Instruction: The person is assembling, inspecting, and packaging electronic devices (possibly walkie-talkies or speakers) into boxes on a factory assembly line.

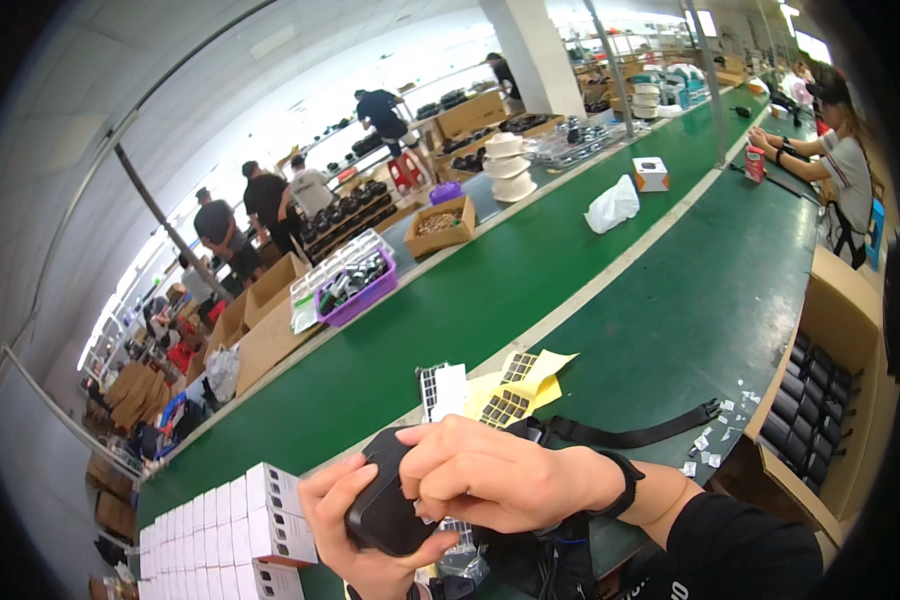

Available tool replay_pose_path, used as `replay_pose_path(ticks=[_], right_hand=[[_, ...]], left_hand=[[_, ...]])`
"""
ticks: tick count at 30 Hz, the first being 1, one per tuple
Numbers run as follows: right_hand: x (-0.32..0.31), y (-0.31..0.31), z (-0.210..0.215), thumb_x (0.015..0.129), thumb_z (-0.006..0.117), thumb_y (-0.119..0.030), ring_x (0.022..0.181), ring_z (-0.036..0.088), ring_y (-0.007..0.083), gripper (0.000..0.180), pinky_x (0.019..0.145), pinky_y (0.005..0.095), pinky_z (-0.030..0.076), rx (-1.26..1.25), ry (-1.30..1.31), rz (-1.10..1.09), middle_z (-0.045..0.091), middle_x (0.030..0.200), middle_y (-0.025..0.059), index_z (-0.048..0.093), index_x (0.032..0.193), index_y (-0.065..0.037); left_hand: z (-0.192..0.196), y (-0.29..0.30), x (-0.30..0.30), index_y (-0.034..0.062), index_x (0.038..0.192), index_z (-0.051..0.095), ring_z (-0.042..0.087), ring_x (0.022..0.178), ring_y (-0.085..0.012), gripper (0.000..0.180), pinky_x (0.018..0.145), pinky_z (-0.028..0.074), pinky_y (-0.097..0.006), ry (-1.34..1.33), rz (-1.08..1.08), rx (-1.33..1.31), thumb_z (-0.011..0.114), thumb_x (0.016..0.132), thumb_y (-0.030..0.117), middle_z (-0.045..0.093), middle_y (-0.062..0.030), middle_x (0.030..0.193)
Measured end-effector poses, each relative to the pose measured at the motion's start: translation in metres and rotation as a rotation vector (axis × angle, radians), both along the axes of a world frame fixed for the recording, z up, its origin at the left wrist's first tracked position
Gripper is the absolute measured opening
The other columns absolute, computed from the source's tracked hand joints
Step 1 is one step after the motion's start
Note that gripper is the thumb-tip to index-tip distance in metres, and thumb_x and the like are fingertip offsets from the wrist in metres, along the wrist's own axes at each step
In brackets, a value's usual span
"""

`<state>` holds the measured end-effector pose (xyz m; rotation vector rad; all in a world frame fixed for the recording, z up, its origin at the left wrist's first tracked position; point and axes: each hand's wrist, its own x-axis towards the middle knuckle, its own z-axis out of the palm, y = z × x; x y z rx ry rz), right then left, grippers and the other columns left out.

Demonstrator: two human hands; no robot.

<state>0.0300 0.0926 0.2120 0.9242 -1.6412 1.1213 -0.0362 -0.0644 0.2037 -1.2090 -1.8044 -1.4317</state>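
Note:
A black device (pixel 390 505) with rounded corners is held up at the front of the bench; its exact kind does not show. My left hand (pixel 332 515) wraps round it from the left and below. My right hand (pixel 500 478) presses curled fingers and thumb against its right side, and what lies under those fingertips is hidden. Just beyond my hands are yellow sheets (pixel 515 395) of dark rectangular stickers and a white sheet (pixel 446 390). A black strap (pixel 640 432) with a buckle stretches to the right. Clear plastic bags (pixel 460 567) lie partly hidden below my hands.
Stacked white boxes (pixel 220 515) stand at left. A green conveyor belt (pixel 470 295) runs past the bench, carrying a white bag (pixel 611 205) and small box (pixel 651 174). A carton (pixel 840 285) of black devices sits at right. Beyond it, a co-worker (pixel 850 160) sits at the bench.

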Motion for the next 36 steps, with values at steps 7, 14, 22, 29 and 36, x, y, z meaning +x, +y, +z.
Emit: replay_pose_path(ticks=[7, 14, 22, 29, 36], right_hand=[[-0.006, -0.002, 0.002, 0.073, 0.055, 0.002, 0.075, 0.047, 0.0239, 0.011, 0.076, 0.0345, 0.041, 0.051, 0.115, -0.124, 0.047, 0.078, 0.0073, 0.048, 0.079, -0.003], [0.008, 0.005, 0.007, 0.081, 0.049, -0.009, 0.071, 0.043, 0.0238, 0.009, 0.069, 0.0310, 0.037, 0.178, 0.201, -0.300, 0.042, 0.074, 0.0074, 0.044, 0.074, -0.006], [-0.002, 0.000, 0.005, 0.077, 0.067, -0.026, 0.089, 0.054, 0.0290, 0.025, 0.080, 0.0335, 0.039, 0.291, 0.111, -0.291, 0.057, 0.093, 0.0138, 0.056, 0.087, -0.007], [0.003, -0.002, 0.008, 0.086, 0.048, -0.009, 0.076, 0.045, 0.0252, 0.006, 0.075, 0.0369, 0.037, 0.164, 0.194, -0.194, 0.046, 0.079, 0.0082, 0.050, 0.083, -0.004], [-0.016, 0.001, 0.006, 0.086, 0.058, -0.009, 0.083, 0.050, 0.0287, 0.013, 0.079, 0.0411, 0.040, 0.140, 0.459, -0.319, 0.057, 0.094, 0.0112, 0.063, 0.094, -0.001]], left_hand=[[0.010, -0.009, 0.007, -0.0003, 0.112, 0.054, 0.052, 0.090, -0.0209, 0.069, 0.080, 0.043, -0.032, 0.007, -0.032, -0.041, 0.085, 0.060, 0.032, 0.051, -0.0095, 0.103], [0.005, 0.001, 0.009, 0.0001, 0.113, 0.052, 0.051, 0.085, -0.0202, 0.060, 0.073, 0.044, -0.030, 0.033, -0.076, -0.058, 0.082, 0.064, 0.015, 0.055, -0.0099, 0.098], [0.004, -0.006, 0.006, -0.0007, 0.113, 0.050, 0.048, 0.072, -0.0155, 0.057, 0.060, 0.041, -0.025, 0.008, -0.157, -0.016, 0.079, 0.070, 0.024, 0.055, -0.0090, 0.092], [0.005, -0.003, 0.004, 0.0001, 0.113, 0.049, 0.048, 0.080, -0.0162, 0.056, 0.062, 0.043, -0.025, -0.024, -0.178, -0.005, 0.078, 0.071, 0.024, 0.054, -0.0096, 0.097], [0.010, -0.006, 0.006, 0.0022, 0.113, 0.050, 0.051, 0.089, -0.0212, 0.060, 0.073, 0.046, -0.031, 0.027, -0.074, 0.003, 0.072, 0.075, 0.043, 0.053, -0.0123, 0.104]])
